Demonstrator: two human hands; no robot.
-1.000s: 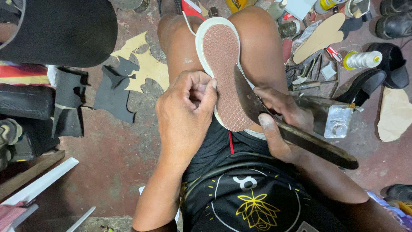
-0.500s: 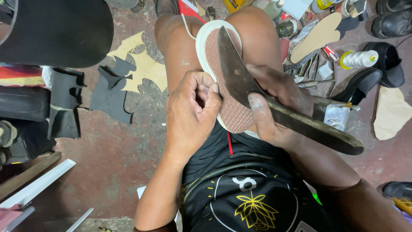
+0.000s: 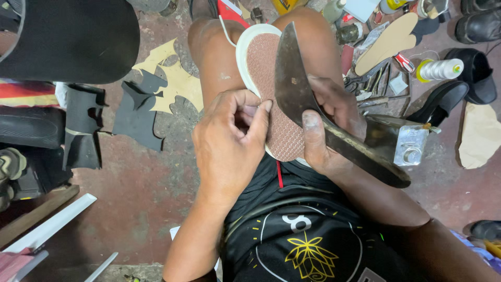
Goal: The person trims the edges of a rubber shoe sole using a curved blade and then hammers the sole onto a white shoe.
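A shoe (image 3: 271, 78) lies sole up between my knees, with a reddish-brown textured sole and a white rim. My left hand (image 3: 229, 141) pinches the sole's left edge near the heel. My right hand (image 3: 334, 125) grips a large curved knife (image 3: 292, 78) by its dark handle. The rusty blade points away from me and lies over the right side of the sole.
Black and tan cut leather pieces (image 3: 151, 94) lie on the red floor at left. At right are a metal block (image 3: 409, 143), scissors and tools (image 3: 373, 83), a thread spool (image 3: 438, 69), a tan insole (image 3: 389, 39) and black shoes (image 3: 472, 73).
My right hand has swung the knife up from beside the shoe, so its blade now lies along the sole. My left hand has stayed on the sole's edge.
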